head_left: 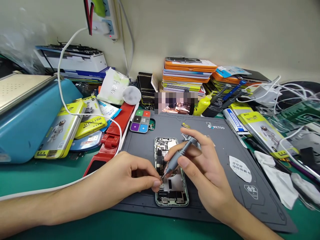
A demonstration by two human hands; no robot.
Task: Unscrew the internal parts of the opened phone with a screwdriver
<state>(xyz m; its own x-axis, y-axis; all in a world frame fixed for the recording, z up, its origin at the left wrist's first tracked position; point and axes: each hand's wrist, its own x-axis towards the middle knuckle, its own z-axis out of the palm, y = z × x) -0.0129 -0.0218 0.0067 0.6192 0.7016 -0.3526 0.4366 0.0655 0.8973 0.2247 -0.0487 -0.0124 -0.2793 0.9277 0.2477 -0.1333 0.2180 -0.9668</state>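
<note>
An opened smartphone (178,185) lies on the dark grey mat (212,208), its inner parts and flat metal floor exposed. In my right hand (207,166) is a grey precision screwdriver (176,160), held at a slant with its thin tip pointing down and left. My left hand (140,173) is at the phone's left edge, thumb and forefinger pinched together right by the screwdriver tip. Whatever lies between those fingertips is too small or hidden to make out. Part of the phone's middle is covered by my right fingers and the screwdriver.
A coloured screw tray (140,121) sits at the mat's upper left, near a red tool (112,136). Battery packs (62,128) and a blue machine (50,120) stand at left. Stacked orange boxes (187,78), a yellow bottle (203,105) and more battery packs (267,133) line the back and right.
</note>
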